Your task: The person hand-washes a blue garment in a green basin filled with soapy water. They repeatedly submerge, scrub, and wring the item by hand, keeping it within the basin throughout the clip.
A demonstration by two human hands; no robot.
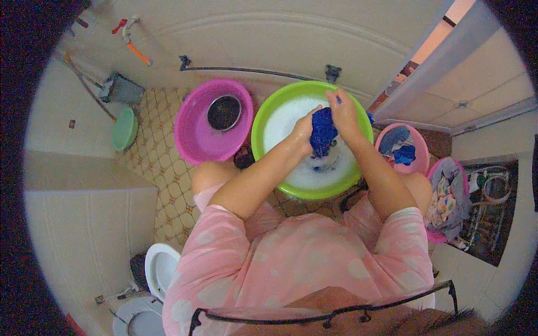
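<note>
A bright blue wet cloth [323, 133] is bunched between my two hands, above a large lime-green basin [258, 147]. My left hand [304, 131] is closed on its left side. With fingers curled, my right hand [343, 113] grips the cloth at its upper right. White soapy water [280, 130] fills the basin below. Under the cloth, some dark and pale shapes show in the suds, too unclear to name. Folds of the cloth hide some of my fingertips.
Left of the green basin stands a magenta basin [185, 137] with a dark round pan-like vessel [224, 113] in it. To the right, a pink tub [421, 147] and a pink basket [436, 236] hold clothes. A rail [241, 71] runs along the wall behind. A toilet [134, 313] is at lower left.
</note>
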